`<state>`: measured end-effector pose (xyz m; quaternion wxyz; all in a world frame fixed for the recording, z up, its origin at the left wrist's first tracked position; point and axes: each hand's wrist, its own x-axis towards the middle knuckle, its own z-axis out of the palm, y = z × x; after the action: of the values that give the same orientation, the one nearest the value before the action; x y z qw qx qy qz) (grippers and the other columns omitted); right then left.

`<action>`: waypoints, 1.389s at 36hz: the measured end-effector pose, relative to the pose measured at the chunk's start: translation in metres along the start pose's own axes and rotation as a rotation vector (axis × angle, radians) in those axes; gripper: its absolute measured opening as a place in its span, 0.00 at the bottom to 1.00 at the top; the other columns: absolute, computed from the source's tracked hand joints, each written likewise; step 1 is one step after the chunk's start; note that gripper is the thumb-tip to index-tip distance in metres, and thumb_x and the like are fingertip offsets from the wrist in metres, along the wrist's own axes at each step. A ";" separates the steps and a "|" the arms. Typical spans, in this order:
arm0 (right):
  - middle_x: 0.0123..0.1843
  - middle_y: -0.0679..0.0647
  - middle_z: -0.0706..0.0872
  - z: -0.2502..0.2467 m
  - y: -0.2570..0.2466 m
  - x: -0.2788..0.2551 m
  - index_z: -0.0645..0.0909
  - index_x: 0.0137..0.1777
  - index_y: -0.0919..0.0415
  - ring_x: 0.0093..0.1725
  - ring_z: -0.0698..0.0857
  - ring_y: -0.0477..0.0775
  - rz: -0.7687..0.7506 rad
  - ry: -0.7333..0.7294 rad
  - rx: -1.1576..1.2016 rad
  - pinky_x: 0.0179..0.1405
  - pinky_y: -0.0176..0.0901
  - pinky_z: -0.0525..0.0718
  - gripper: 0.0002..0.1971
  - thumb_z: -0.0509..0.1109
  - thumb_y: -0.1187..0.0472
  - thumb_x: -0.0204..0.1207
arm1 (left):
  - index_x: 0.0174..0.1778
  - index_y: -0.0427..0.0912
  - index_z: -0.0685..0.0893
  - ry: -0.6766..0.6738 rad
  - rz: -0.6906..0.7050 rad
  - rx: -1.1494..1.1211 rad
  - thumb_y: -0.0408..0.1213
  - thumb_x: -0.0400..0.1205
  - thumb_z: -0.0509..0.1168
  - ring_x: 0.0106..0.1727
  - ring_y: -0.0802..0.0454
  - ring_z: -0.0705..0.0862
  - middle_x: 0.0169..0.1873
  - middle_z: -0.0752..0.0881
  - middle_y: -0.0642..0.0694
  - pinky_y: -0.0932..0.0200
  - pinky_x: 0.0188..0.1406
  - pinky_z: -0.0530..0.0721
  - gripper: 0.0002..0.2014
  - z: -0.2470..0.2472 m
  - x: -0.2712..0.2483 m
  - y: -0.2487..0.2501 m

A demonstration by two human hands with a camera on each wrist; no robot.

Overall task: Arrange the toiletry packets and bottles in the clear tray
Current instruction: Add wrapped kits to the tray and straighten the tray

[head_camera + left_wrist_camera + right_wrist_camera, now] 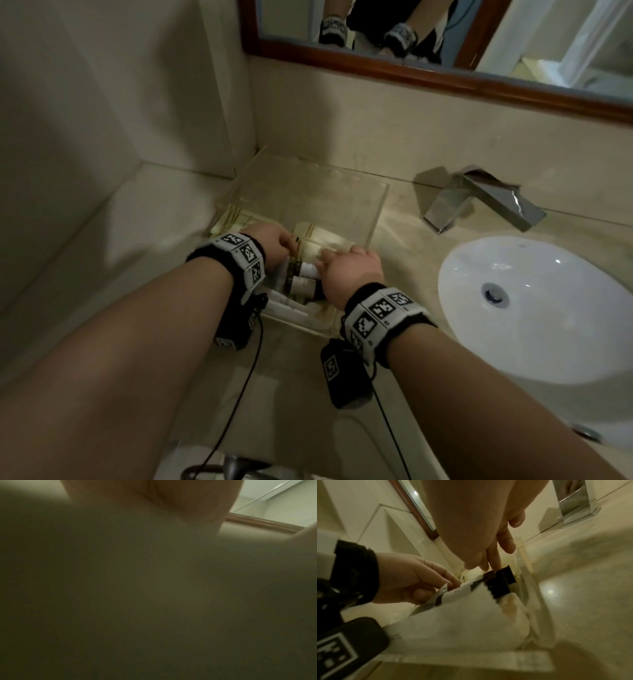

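Two hands of mine are down in the clear tray [376, 202], which sits on the marble counter [404, 246] at its back left corner, against the wall and just left of the tap [479, 197] and the white basin [534, 308]. Largest of what lies inside are the pale toiletry packets [329, 240], flat along the tray's middle and far left side; in the right wrist view one packet [453, 601] shows a dark printed end and a zigzag cut edge. They look light, thin and floppy, so I judge they will buckle if pushed from one end and are best pinched by a sealed edge or slid flat. Smaller are the two bottles [303, 277] lying on their sides near the tray's front edge, dark bodies with pale labels; they seem rigid, smooth and likely to roll, so I would take each round its middle. My left hand [274, 245] has its fingers curled and pinching a packet's edge near the tray's left side. My right hand [349, 270] reaches in from the front right, fingers [494, 555] extended, tips pressing down on the dark packet end, not wrapped round anything. My left wrist view is too dark and blurred to add anything
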<state>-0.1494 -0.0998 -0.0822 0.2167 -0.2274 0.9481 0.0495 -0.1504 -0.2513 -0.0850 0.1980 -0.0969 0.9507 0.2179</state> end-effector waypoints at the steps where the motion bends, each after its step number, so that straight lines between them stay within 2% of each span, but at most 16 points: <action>1: 0.74 0.51 0.75 -0.001 -0.001 0.000 0.66 0.76 0.50 0.73 0.68 0.59 -0.007 -0.012 -0.018 0.72 0.56 0.64 0.21 0.52 0.50 0.83 | 0.57 0.49 0.87 0.002 -0.001 0.003 0.33 0.81 0.58 0.47 0.46 0.82 0.56 0.86 0.44 0.60 0.47 0.77 0.15 -0.001 0.000 0.000; 3: 0.72 0.52 0.76 -0.004 -0.002 0.001 0.69 0.73 0.51 0.72 0.70 0.59 -0.007 -0.027 -0.046 0.72 0.55 0.65 0.21 0.56 0.51 0.81 | 0.59 0.48 0.86 0.011 -0.001 -0.013 0.33 0.81 0.59 0.53 0.44 0.85 0.58 0.86 0.44 0.60 0.50 0.79 0.15 -0.002 -0.002 -0.001; 7: 0.63 0.53 0.81 -0.008 -0.005 -0.002 0.78 0.64 0.53 0.66 0.75 0.58 -0.033 0.102 -0.029 0.66 0.50 0.68 0.16 0.61 0.54 0.78 | 0.57 0.50 0.86 0.064 0.022 -0.086 0.35 0.81 0.60 0.44 0.49 0.83 0.57 0.87 0.49 0.62 0.48 0.79 0.14 -0.010 -0.008 -0.010; 11: 0.61 0.53 0.83 -0.008 -0.018 0.001 0.80 0.62 0.51 0.63 0.76 0.58 -0.151 0.222 0.115 0.62 0.48 0.71 0.14 0.60 0.56 0.79 | 0.56 0.50 0.87 0.191 0.008 -0.099 0.35 0.82 0.60 0.44 0.52 0.86 0.56 0.87 0.53 0.63 0.49 0.77 0.12 -0.028 -0.023 -0.032; 13: 0.62 0.52 0.84 -0.008 -0.028 0.006 0.79 0.65 0.49 0.64 0.76 0.57 -0.152 0.210 0.190 0.62 0.47 0.74 0.15 0.61 0.56 0.79 | 0.58 0.48 0.86 0.251 -0.037 -0.084 0.36 0.81 0.62 0.52 0.49 0.86 0.59 0.87 0.50 0.62 0.54 0.77 0.12 -0.032 -0.032 -0.050; 15: 0.59 0.53 0.85 -0.007 -0.035 0.012 0.80 0.63 0.49 0.64 0.77 0.57 -0.131 0.188 0.240 0.59 0.46 0.76 0.14 0.61 0.56 0.79 | 0.59 0.47 0.86 0.288 -0.095 -0.022 0.36 0.80 0.64 0.60 0.47 0.83 0.61 0.85 0.47 0.64 0.54 0.74 0.13 -0.031 -0.039 -0.070; 18: 0.58 0.55 0.85 -0.006 -0.046 0.016 0.82 0.61 0.52 0.60 0.81 0.59 -0.125 0.135 0.298 0.56 0.47 0.81 0.13 0.61 0.54 0.80 | 0.60 0.47 0.85 0.278 -0.111 0.018 0.38 0.78 0.67 0.57 0.49 0.83 0.61 0.83 0.47 0.67 0.51 0.73 0.14 -0.023 -0.051 -0.095; 22: 0.60 0.55 0.86 -0.007 -0.052 0.020 0.84 0.60 0.53 0.57 0.85 0.58 -0.109 0.075 0.384 0.54 0.47 0.85 0.12 0.65 0.58 0.80 | 0.55 0.47 0.87 0.230 -0.096 0.020 0.40 0.77 0.70 0.57 0.48 0.83 0.59 0.82 0.47 0.64 0.57 0.77 0.11 -0.014 -0.058 -0.106; 25: 0.58 0.56 0.87 -0.008 -0.055 0.022 0.85 0.57 0.55 0.54 0.85 0.58 -0.110 0.072 0.424 0.54 0.49 0.87 0.10 0.65 0.61 0.79 | 0.53 0.46 0.88 0.266 -0.099 0.010 0.38 0.77 0.69 0.59 0.49 0.82 0.55 0.82 0.48 0.68 0.53 0.73 0.10 -0.010 -0.059 -0.107; 28: 0.56 0.57 0.87 -0.007 -0.058 0.022 0.85 0.55 0.56 0.53 0.86 0.59 -0.121 0.098 0.445 0.53 0.50 0.87 0.09 0.64 0.62 0.80 | 0.54 0.45 0.88 0.295 -0.110 -0.045 0.39 0.78 0.69 0.60 0.48 0.83 0.57 0.85 0.47 0.64 0.58 0.77 0.10 -0.009 -0.060 -0.110; 31: 0.60 0.56 0.84 -0.003 -0.056 0.020 0.84 0.56 0.56 0.57 0.83 0.59 -0.127 0.134 0.437 0.55 0.48 0.85 0.10 0.63 0.61 0.80 | 0.54 0.49 0.87 0.277 -0.118 -0.074 0.46 0.75 0.72 0.57 0.49 0.83 0.52 0.83 0.51 0.65 0.55 0.76 0.13 -0.011 -0.064 -0.114; 34: 0.61 0.52 0.77 0.000 -0.051 0.011 0.81 0.58 0.54 0.57 0.81 0.57 -0.187 0.228 0.433 0.55 0.45 0.80 0.12 0.65 0.52 0.79 | 0.58 0.51 0.86 0.233 -0.134 -0.031 0.49 0.72 0.74 0.53 0.53 0.80 0.49 0.75 0.56 0.67 0.54 0.73 0.18 -0.017 -0.069 -0.117; 37: 0.59 0.52 0.79 -0.001 -0.052 0.000 0.80 0.58 0.51 0.58 0.79 0.55 -0.315 0.195 0.285 0.56 0.47 0.79 0.17 0.65 0.42 0.76 | 0.60 0.50 0.83 0.151 -0.179 -0.054 0.45 0.72 0.75 0.48 0.52 0.81 0.48 0.84 0.47 0.63 0.53 0.77 0.20 -0.022 -0.072 -0.117; 39: 0.57 0.52 0.80 0.000 -0.058 -0.004 0.80 0.57 0.51 0.57 0.79 0.56 -0.365 0.153 0.187 0.53 0.47 0.79 0.19 0.65 0.39 0.75 | 0.58 0.45 0.83 0.142 -0.195 -0.032 0.40 0.73 0.75 0.49 0.49 0.83 0.50 0.86 0.42 0.60 0.54 0.78 0.18 -0.023 -0.071 -0.116; 45: 0.57 0.53 0.81 0.005 -0.072 -0.008 0.82 0.60 0.54 0.56 0.82 0.57 -0.364 0.120 0.121 0.51 0.48 0.82 0.16 0.63 0.47 0.80 | 0.51 0.40 0.86 0.174 -0.174 0.054 0.36 0.75 0.72 0.58 0.46 0.83 0.59 0.85 0.44 0.59 0.58 0.78 0.10 -0.023 -0.068 -0.115; 50: 0.53 0.56 0.84 0.007 -0.084 -0.005 0.83 0.58 0.58 0.51 0.84 0.58 -0.300 0.127 -0.060 0.44 0.48 0.82 0.15 0.60 0.52 0.82 | 0.58 0.37 0.85 0.108 -0.119 0.163 0.34 0.78 0.68 0.59 0.44 0.83 0.56 0.86 0.42 0.56 0.63 0.80 0.14 -0.025 -0.065 -0.107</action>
<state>-0.1048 -0.1715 -0.0859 0.1545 -0.3756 0.9133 0.0306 -0.0710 -0.3508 -0.0776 0.1666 -0.1484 0.9671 0.1221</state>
